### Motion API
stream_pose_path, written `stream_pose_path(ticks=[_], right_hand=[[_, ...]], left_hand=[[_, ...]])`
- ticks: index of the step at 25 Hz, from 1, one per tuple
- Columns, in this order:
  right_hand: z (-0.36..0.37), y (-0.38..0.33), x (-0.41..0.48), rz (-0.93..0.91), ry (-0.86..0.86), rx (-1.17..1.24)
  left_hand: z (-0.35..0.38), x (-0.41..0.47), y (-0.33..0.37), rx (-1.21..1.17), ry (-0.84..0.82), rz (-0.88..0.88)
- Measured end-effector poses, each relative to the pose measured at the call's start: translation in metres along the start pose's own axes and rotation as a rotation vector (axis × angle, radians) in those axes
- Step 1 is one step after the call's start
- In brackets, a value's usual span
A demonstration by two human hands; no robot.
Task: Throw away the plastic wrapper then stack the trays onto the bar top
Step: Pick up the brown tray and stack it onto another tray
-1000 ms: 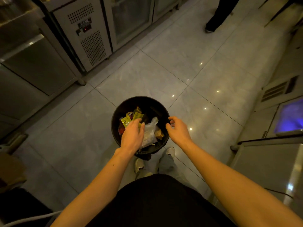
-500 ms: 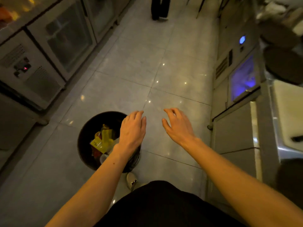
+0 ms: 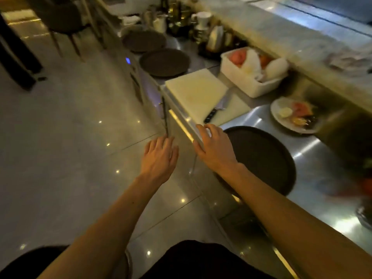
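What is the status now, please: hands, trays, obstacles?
Left hand and right hand open, empty. Nearest tray on steel counter, untouched. Knife beside it.

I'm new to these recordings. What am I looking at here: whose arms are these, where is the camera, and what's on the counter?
There is no machine: a person wears a camera on the head, looking down at their own bare arms. The left hand and right hand are both open and empty, reaching toward a steel counter. On it lie three round dark trays, the nearest tray beside the right hand, plus a white cutting board with a knife, a white bin of food, and a plate.
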State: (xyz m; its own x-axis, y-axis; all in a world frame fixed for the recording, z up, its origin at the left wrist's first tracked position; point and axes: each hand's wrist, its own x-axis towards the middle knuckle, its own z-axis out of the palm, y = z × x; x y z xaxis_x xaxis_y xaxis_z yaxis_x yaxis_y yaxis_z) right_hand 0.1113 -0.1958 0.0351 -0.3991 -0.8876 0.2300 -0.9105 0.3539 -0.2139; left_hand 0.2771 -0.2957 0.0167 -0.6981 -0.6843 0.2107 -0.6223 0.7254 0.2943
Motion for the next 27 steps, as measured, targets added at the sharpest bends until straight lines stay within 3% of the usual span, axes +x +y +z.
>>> stream_pose_path(ticks=[4,10,20,27], right_hand=[[-0.023,0.117,-0.052,0.302,0.02,-0.057],[-0.021,0.2,-0.117,0.649,-0.046,-0.106],[0.019,0.209,-0.146,1.108,-0.15,-0.045],[0.044,0.181,-0.13,1.373,-0.165,0.065]], left_hand=[[0.055,0.053,0.103,0.009,-0.169,0.23],[0.118,0.082,0.164,0.118,-0.377,0.431],[0.167,0.144,0.129,0.183,-0.552,0.459],[0.189,0.181,0.103,0.071,-0.698,0.434]])
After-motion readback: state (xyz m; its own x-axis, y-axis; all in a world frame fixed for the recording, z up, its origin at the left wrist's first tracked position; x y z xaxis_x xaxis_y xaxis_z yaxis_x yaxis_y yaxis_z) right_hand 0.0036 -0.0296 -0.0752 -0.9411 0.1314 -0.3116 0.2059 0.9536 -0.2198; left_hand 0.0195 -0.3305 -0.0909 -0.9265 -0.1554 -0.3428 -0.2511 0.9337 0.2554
